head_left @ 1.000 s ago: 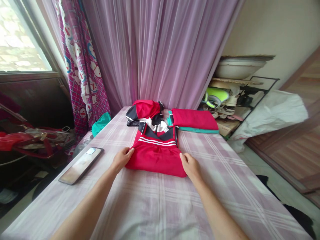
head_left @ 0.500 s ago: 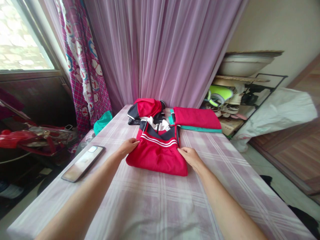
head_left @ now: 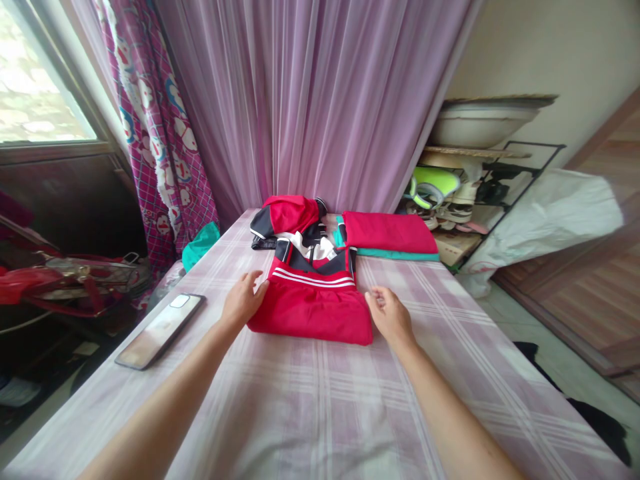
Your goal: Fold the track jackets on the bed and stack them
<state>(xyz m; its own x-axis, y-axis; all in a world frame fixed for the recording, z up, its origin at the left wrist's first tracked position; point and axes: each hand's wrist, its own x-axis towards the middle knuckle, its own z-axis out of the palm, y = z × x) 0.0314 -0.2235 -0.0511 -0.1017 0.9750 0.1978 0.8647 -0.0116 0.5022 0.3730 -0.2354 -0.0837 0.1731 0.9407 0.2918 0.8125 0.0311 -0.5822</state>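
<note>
A folded red garment [head_left: 311, 313] with a navy and white collar and two white stripes lies flat in front of me on the checked tablecloth [head_left: 300, 413]. At its left edge is my left hand [head_left: 244, 297], fingers parted, thumb close to the cloth. My right hand [head_left: 391, 313] stands at the right edge with its fingers loosely curled and apart, gripping nothing. Just behind lies a red and navy folded garment [head_left: 293, 215]. To the right of that, a folded red cloth [head_left: 389, 231] rests on a teal one [head_left: 397, 255].
A phone [head_left: 160, 333] lies on the table's left side. Purple curtains [head_left: 310, 100] hang behind the table. On the right stand a shoe rack [head_left: 530, 177] with a basin [head_left: 487, 127] on top and a white plastic bag [head_left: 555, 220].
Both hands have let go of the red garment's side edges and moved slightly outward, fingers loosening. The garment stays folded on the table. The view has shifted slightly.
</note>
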